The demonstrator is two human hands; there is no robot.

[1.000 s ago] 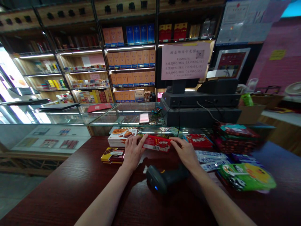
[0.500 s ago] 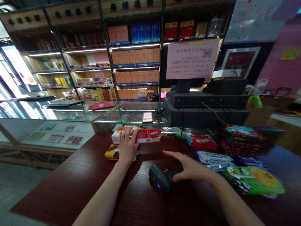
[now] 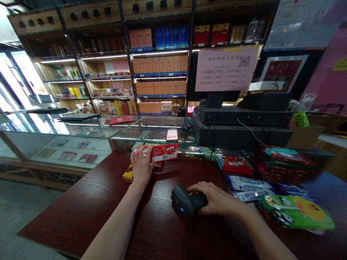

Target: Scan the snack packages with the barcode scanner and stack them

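Observation:
My left hand [image 3: 141,167] is closed round the left end of a red snack box [image 3: 165,153] with a barcode on its side. Its right end sticks out past my fingers, tilted slightly upward. Partly hidden beneath that hand are yellow packets [image 3: 128,174] on the dark wooden counter [image 3: 94,202]. A black barcode scanner [image 3: 183,203] with a lit blue light lies on the counter, its head toward the left. My right hand [image 3: 221,199] has its fingers and thumb round the scanner's handle.
To the right lie red packets [image 3: 235,164], blue-and-white packets [image 3: 251,183], a green pack [image 3: 296,212] and dark red bags [image 3: 284,166]. Behind the counter stand a glass display case [image 3: 141,131] and a black cash register [image 3: 241,124] with a paper sign [image 3: 225,70].
My right hand has lowered and closed round the scanner's handle. My left hand has shifted a little left with the red box, which now tilts. The view has turned slightly.

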